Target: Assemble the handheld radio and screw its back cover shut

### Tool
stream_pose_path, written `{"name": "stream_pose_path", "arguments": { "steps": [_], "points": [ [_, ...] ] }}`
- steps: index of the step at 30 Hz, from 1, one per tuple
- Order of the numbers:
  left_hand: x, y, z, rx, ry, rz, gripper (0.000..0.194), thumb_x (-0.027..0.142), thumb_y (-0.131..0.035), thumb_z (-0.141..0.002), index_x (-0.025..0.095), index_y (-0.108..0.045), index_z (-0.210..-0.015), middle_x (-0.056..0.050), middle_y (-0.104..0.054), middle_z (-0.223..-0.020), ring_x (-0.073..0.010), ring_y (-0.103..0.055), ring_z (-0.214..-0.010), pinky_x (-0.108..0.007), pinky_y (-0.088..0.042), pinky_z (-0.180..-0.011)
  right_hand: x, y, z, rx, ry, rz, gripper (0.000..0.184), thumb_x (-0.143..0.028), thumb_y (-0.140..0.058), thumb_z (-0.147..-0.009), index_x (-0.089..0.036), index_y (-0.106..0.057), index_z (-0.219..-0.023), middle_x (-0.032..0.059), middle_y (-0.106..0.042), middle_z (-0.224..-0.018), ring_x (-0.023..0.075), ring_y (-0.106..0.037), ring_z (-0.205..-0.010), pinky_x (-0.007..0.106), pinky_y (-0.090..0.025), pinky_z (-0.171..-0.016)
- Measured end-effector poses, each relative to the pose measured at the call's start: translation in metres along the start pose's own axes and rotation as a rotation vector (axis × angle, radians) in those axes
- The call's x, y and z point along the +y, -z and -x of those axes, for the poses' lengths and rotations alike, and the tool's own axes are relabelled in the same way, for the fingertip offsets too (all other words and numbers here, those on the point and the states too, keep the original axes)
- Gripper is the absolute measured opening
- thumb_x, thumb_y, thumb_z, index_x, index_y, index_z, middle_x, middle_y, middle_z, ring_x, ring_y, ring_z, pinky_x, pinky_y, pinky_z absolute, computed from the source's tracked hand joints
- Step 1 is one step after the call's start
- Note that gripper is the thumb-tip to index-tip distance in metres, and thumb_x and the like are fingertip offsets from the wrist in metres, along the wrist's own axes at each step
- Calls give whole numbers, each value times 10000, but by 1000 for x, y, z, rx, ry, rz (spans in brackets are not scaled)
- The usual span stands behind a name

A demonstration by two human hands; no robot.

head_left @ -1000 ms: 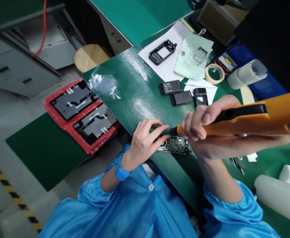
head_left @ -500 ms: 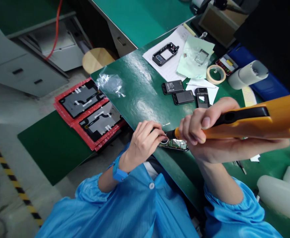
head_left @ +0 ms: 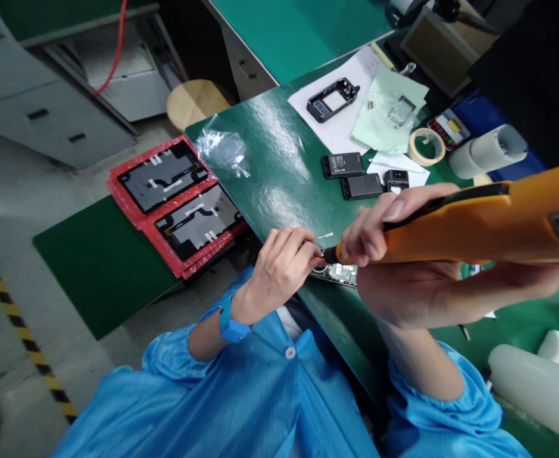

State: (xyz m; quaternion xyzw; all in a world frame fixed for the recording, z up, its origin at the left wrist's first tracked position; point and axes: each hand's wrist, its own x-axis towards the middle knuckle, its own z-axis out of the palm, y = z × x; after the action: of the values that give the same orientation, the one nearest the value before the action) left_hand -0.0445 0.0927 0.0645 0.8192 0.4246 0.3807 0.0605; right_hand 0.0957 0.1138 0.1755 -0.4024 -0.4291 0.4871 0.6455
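At three o'clock from my left hand, its fingers pinched nearly closed on I can't tell what, lies the circuit board, likely light, stiff, fragile, best held by its edges, while my right hand wraps the orange tool.

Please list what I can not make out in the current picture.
All in the head view:
- What, if anything, the left hand pinches: its fingers hide it.
- Far left end of the circuit board: behind the same fingers.
- Rear of the orange tool, held by the right hand: cut off by the right edge.
- Text on the battery: too small.
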Motion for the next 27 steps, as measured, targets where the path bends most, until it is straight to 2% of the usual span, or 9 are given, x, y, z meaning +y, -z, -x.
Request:
{"name": "stream_pose_path", "arguments": {
  "steps": [4,7,9,12,14,17,21,27],
  "points": [
    [-1,-1,2,32,18,27,244,251,-609,-1182,197,-681,-955,-80,-763,-986,-224,-678,-869,-376,-491,-785,0,5,0,-42,29,42,640,-900,-677,-967,-292,-708,-770,-40,-475,-563,162,-434,-411,346,-355,-394],
    [1,2,4,97,57,70,245,298,-680,-1162,210,-665,-934,-57,-764,-951,-207,-673,-839,-372,-494,-783,-2,11,-1,-98,24,66,643,-901,-688,-963,-302,-686,-729,-52,-416,-493,165,-378,-393,355,-347,-411],
    [8,6,7,94,50,100,231,297,-711,-1149,214,-665,-939,-47,-783,-959,-202,-696,-858,-368,-499,-786,-2,16,-2,-111,38,71,652,-909,-698,-951,-301,-688,-716,-56,-395,-486,163,-361,-390,354,-335,-416],
    [28,8,15,-37,-68,109,229,285,-707,-1150,198,-676,-941,-70,-831,-1052,-214,-756,-980,-365,-533,-828,1,22,-3,-136,64,71,588,-835,-749,-972,-301,-705,-730,-66,-371,-492,159,-363,-392,346,-332,-428],
    [43,5,22,-128,-149,96,245,308,-710,-1148,179,-686,-941,-117,-849,-1195,-237,-779,-1104,-376,-570,-922,4,24,-3,-163,68,69,522,-757,-810,-971,-295,-718,-746,-72,-369,-498,153,-368,-394,341,-327,-433],
    [61,0,30,-226,-171,39,224,342,-705,-1149,166,-707,-1009,-185,-801,-1435,-273,-763,-1290,-410,-585,-1053,8,25,-2,-187,50,59,459,-680,-885,-943,-282,-741,-765,-76,-395,-504,143,-370,-404,332,-316,-442],
    [70,-3,34,-274,-164,-37,231,367,-683,-1159,170,-704,-1041,-207,-796,-1453,-287,-765,-1343,-418,-588,-1095,11,27,-1,-203,-1,56,440,-673,-852,-983,-279,-773,-805,-73,-452,-531,145,-390,-425,329,-347,-480],
    [71,-3,33,-286,-181,-105,267,381,-632,-1185,160,-706,-1054,-224,-800,-1450,-287,-766,-1381,-400,-581,-1105,21,32,-3,-257,-1,6,567,-782,-747,-1012,-246,-763,-826,-67,-453,-562,137,-389,-445,303,-359,-491]
  ]
}}
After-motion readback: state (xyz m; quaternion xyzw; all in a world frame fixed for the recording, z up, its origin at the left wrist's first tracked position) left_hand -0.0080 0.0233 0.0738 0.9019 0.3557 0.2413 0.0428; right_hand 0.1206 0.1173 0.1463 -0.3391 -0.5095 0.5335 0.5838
